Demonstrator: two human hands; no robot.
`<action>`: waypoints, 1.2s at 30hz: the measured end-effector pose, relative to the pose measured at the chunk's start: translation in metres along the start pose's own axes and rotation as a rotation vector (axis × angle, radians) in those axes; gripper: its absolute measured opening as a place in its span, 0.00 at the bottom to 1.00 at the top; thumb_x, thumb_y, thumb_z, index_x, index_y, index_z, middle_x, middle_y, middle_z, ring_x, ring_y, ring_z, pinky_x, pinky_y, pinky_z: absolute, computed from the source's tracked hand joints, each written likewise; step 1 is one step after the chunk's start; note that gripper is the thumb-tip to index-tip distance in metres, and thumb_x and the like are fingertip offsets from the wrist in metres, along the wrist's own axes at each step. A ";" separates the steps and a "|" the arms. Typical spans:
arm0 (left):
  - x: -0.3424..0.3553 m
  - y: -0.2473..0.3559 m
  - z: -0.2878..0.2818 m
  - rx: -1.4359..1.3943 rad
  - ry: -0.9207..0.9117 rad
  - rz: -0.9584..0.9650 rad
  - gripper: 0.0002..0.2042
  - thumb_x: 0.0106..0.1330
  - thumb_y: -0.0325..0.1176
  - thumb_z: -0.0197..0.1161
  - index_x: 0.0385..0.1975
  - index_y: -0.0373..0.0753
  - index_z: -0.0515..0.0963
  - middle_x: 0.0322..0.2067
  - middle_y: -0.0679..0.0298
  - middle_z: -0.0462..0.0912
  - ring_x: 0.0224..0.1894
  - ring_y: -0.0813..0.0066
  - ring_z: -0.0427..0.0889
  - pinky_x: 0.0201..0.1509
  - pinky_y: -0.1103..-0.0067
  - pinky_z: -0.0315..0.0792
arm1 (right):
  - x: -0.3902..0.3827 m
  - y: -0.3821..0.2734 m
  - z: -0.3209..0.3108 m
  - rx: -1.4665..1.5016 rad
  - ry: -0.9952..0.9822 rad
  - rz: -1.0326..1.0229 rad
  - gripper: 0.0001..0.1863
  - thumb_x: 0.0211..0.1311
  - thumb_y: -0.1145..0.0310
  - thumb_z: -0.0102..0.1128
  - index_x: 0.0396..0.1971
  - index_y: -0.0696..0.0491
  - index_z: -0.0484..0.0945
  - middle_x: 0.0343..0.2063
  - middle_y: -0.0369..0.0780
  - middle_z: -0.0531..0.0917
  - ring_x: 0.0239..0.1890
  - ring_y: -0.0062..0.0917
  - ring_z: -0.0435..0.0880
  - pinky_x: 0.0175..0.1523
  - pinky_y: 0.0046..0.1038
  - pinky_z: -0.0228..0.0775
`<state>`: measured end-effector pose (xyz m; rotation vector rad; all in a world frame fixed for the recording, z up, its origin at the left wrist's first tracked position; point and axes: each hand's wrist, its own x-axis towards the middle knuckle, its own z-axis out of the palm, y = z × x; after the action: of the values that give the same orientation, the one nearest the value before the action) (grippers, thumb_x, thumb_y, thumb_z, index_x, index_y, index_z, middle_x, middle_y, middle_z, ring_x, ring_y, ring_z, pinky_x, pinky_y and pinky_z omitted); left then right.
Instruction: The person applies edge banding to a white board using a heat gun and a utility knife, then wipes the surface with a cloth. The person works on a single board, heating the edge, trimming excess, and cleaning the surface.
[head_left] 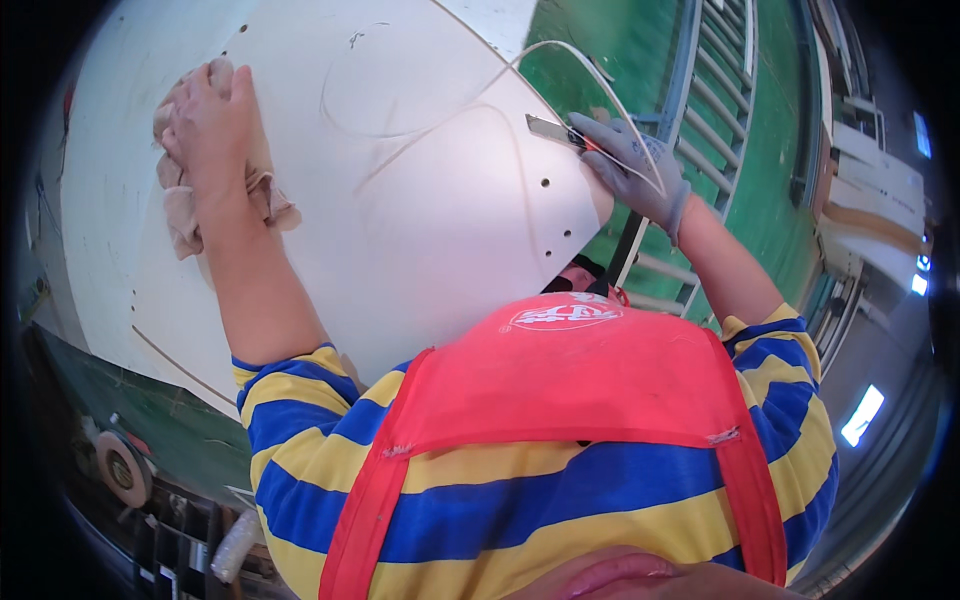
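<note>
My bare left hand [207,122] rests on a bunched beige cloth [270,200] lying on a large white board [420,230] with several dark drilled holes. Its fingers are curled over the cloth. At the board's right edge, my right hand [635,170], in a grey glove, grips a utility knife [555,133] with an orange part and its blade pointing left. A long thin white strip [590,62] loops over the board and curves down across my right hand; whether my fingers also hold it, I cannot tell.
Past the board's right side runs a metal roller conveyor [715,100] over a green floor [620,35]. Stacked panels [870,190] stand farther right. At the lower left are a round reel [125,470] and a dark rack with a wrapped roll [235,545]. A red apron covers my chest.
</note>
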<state>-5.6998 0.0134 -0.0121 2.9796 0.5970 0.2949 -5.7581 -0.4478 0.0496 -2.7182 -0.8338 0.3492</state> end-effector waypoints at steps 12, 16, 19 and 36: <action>-0.012 0.006 -0.002 -0.024 0.146 0.011 0.25 0.63 0.51 0.61 0.55 0.42 0.74 0.52 0.60 0.78 0.57 0.62 0.73 0.63 0.61 0.60 | 0.176 -0.025 -0.004 0.059 0.023 -0.039 0.19 0.68 0.57 0.53 0.57 0.41 0.75 0.42 0.41 0.84 0.43 0.40 0.83 0.47 0.34 0.75; -0.013 0.010 -0.003 -0.084 0.190 0.039 0.24 0.61 0.48 0.64 0.53 0.42 0.74 0.51 0.63 0.78 0.57 0.65 0.73 0.62 0.63 0.60 | 0.260 -0.024 0.000 0.096 0.072 -0.121 0.20 0.67 0.54 0.51 0.55 0.42 0.77 0.42 0.42 0.85 0.45 0.41 0.82 0.49 0.35 0.74; -0.015 0.009 -0.002 -0.079 0.215 0.018 0.23 0.59 0.46 0.66 0.52 0.42 0.75 0.50 0.64 0.78 0.56 0.67 0.73 0.62 0.64 0.61 | 0.316 -0.043 -0.006 0.040 0.056 -0.113 0.22 0.66 0.49 0.51 0.54 0.43 0.77 0.43 0.43 0.85 0.46 0.41 0.83 0.51 0.35 0.74; -0.013 0.017 0.004 -0.068 0.192 -0.077 0.19 0.64 0.46 0.60 0.51 0.44 0.75 0.52 0.63 0.78 0.58 0.65 0.71 0.64 0.65 0.58 | 0.151 0.011 -0.030 0.383 0.029 0.248 0.24 0.67 0.55 0.55 0.55 0.56 0.75 0.35 0.41 0.81 0.35 0.25 0.81 0.43 0.26 0.73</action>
<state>-5.7043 -0.0072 -0.0161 2.8749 0.7025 0.5877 -5.6219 -0.3750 0.0518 -2.4565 -0.3720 0.4667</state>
